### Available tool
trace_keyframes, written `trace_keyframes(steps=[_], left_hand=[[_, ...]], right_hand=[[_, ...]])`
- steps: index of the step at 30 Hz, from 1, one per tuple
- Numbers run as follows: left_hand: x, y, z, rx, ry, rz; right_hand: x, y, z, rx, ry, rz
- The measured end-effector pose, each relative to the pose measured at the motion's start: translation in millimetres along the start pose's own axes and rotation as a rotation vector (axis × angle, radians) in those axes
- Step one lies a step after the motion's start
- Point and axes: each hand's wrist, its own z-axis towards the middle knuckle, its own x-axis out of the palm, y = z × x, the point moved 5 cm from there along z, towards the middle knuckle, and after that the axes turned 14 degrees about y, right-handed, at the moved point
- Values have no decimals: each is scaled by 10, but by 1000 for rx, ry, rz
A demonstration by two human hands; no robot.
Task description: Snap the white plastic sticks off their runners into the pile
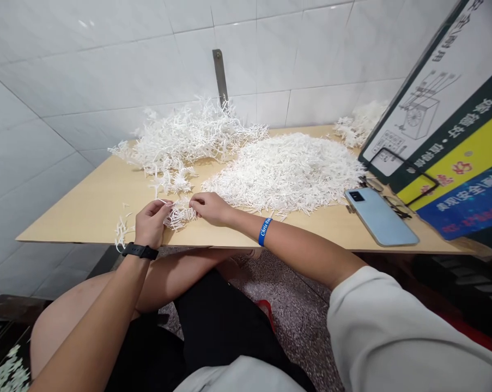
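Observation:
A cluster of thin white branched plastic-looking pieces (180,218) lies between my two hands at the table's near edge. My left hand (152,220) is closed, its thumb and fingers pinching the left end of that cluster. From the right, my right hand (211,208) pinches the other end with closed fingertips. Just behind my hands are more white branched pieces (174,179), trailing from a tall tangled heap (188,136). To the right spreads a broad mound of small loose white sticks (290,171). A few white scraps (122,231) lie left of my left hand.
A light blue phone (382,216) lies on the wooden table (78,212) at right, with dark-framed glasses (396,206) beside it. A large printed box (445,125) stands behind them. Another white pile (360,122) sits at the back right. A metal strip (220,76) rises against the tiled wall.

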Motion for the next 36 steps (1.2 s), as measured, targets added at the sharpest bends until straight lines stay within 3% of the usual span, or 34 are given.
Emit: trace_keyframes(steps=[17,36], left_hand=[[-4,-28,-34,-3,15,78],[-21,-15,-44,-15,53,83]], right_hand=[[30,-47,28,53,-20,61],[41,-54,53,81,47,82]])
